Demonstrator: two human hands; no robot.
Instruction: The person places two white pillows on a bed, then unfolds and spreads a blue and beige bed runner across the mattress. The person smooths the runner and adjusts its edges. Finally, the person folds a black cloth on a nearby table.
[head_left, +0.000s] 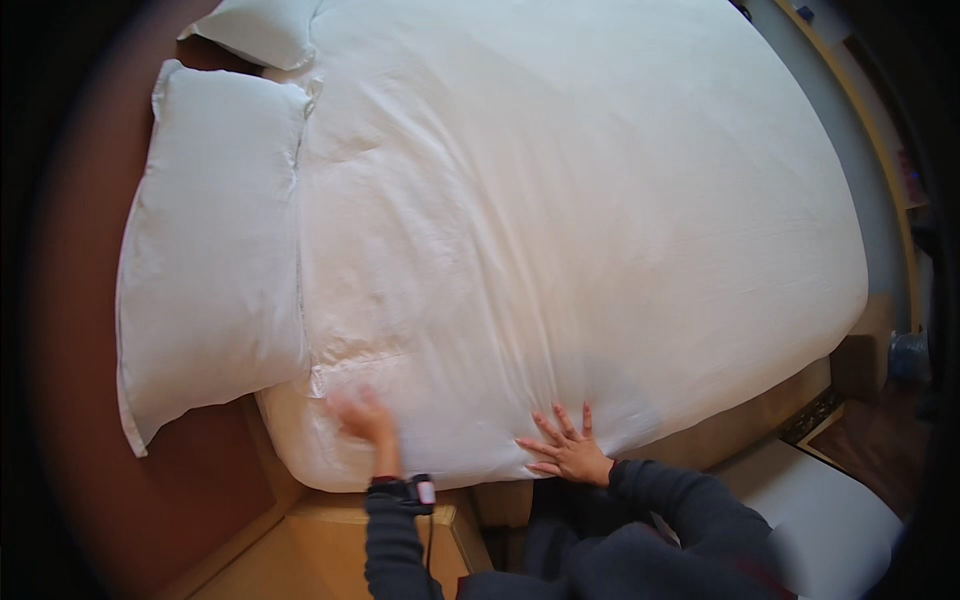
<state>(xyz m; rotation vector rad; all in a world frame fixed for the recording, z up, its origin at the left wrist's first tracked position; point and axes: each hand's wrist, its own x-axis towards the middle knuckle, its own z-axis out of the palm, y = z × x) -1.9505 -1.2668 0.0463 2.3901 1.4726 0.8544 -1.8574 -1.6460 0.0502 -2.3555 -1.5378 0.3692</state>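
Observation:
A bed covered in a white sheet or duvet cover (637, 187) fills most of the view. Long creases run across it, drawn together towards the near edge. My right hand (568, 448) lies flat on the fabric by that edge, fingers spread, holding nothing visible. Further left, my left hand (367, 418) is blurred over the bedding, close to the lower corner of a white pillow (217, 232). Whether its fingers pinch any cloth is unclear. Part of a second white pillow (259, 30) shows at the top left.
A brown headboard (90, 247) borders the pillows. Below my left forearm stands a wooden bedside cabinet (337, 547). A white surface (817, 502) lies at the lower right, and a dark brown block (855, 366) stands by the bed's far right corner.

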